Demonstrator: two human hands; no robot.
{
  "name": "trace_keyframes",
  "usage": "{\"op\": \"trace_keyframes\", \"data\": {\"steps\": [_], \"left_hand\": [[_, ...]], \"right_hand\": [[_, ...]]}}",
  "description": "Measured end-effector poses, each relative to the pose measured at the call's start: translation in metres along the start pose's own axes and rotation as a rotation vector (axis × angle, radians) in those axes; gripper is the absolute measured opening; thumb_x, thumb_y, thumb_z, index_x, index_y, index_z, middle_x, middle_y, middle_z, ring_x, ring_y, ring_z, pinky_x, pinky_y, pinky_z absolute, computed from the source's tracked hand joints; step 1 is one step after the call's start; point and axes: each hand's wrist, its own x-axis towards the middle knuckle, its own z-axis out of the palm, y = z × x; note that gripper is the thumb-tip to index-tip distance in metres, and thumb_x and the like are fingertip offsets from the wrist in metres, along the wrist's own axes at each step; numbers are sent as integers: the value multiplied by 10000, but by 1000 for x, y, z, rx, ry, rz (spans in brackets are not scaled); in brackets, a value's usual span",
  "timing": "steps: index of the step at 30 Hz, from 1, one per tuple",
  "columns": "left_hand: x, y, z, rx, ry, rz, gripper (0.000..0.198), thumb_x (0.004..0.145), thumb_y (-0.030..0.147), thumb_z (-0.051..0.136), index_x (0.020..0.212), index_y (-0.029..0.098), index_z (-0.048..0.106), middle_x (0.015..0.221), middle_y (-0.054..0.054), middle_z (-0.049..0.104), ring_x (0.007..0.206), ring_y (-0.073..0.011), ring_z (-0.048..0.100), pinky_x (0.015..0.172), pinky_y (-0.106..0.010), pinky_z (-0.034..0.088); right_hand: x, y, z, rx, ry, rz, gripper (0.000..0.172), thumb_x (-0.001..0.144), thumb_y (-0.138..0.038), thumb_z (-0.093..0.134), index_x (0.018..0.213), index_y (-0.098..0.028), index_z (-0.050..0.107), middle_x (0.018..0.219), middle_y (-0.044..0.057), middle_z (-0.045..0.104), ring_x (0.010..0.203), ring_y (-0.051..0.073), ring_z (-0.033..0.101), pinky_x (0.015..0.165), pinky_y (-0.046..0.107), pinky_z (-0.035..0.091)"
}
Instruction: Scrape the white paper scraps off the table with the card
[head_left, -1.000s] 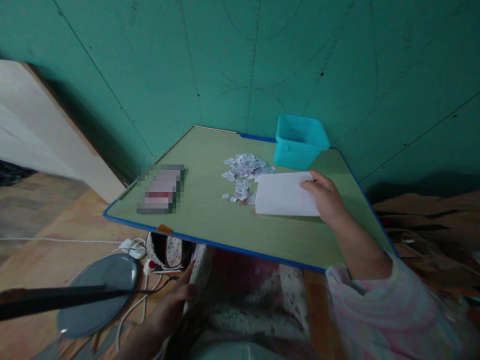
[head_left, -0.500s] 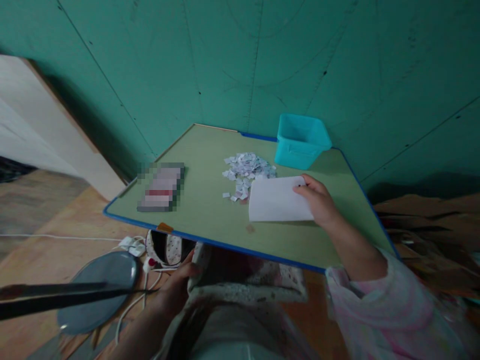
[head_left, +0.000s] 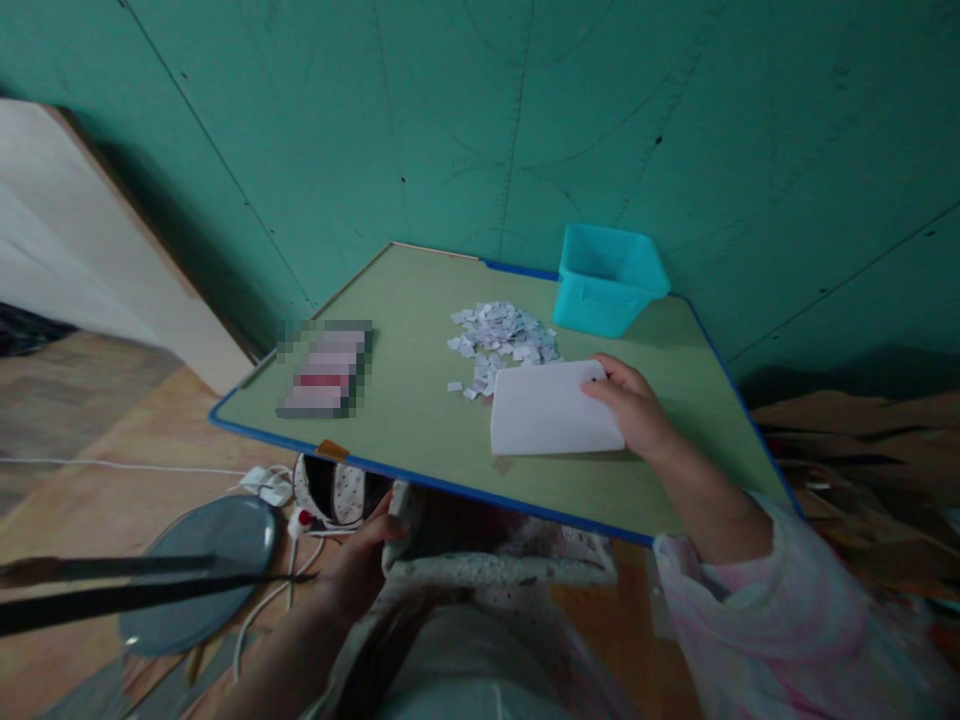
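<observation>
Teal bin [head_left: 611, 279] at table [head_left: 420, 420] far corner; grey disc [head_left: 201, 572] & white cable [head_left: 264, 605] on floor.

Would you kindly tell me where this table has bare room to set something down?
Bare: between the blurred item and the paper scraps, and along the near edge. Crowded: the bin, scraps and white sheet under the right hand.
</observation>
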Motion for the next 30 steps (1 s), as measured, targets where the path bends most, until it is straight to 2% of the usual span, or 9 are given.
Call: {"op": "trace_keyframes", "data": {"steps": [4,11,16,21,25,28,30], "left_hand": [[1,-1,-1,14,9,-12,535,643,87,518,1162,217,493,729,27,706,768,-209,653,637,-280,481],[0,0,0,11,-54,-23,525,632,89,533,1139,223,511,753,15,703,782,-213,644,633,-280,477],[-2,2,-8,14,-92,-41,556,610,85,537,1146,226,505,789,-9,703,815,-235,641,639,-299,481],[-11,5,-14,59,-115,-43,576,601,91,543,1159,230,500,812,-22,705,813,-253,643,629,-314,484],[-19,11,-18,76,-118,-73,589,582,89,562,1152,232,521,784,-20,716,703,-243,660,589,-318,496],[-23,15,-24,100,-104,-75,564,566,74,561,1108,230,569,716,-10,725,525,-212,646,523,-316,503],[-24,15,-29,104,-90,-54,577,549,55,558,1094,243,586,719,-7,733,524,-216,651,510,-314,508]], "right_hand": [[2,-1,-2,9,3,-8,135,618,-259,557,697,-209,459,555,-66,447,465,86,414,419,207,296],[0,-4,2,-31,-81,20,151,605,-265,576,703,-194,487,583,-61,469,495,85,427,444,206,297],[-2,-5,5,-77,-156,56,195,594,-280,607,729,-184,504,629,-44,505,562,104,471,496,215,336],[-2,-4,6,-18,-138,25,208,608,-283,617,761,-183,516,664,-35,531,585,106,485,521,216,351],[0,-2,7,-4,-124,7,199,626,-268,621,767,-181,512,679,-35,543,603,102,497,544,214,368],[0,-2,8,-34,-164,43,196,646,-276,618,771,-185,496,682,-31,551,601,112,513,541,226,387],[-1,-1,9,-40,-208,81,209,655,-285,620,792,-186,497,707,-18,573,611,120,529,547,238,404]]}}
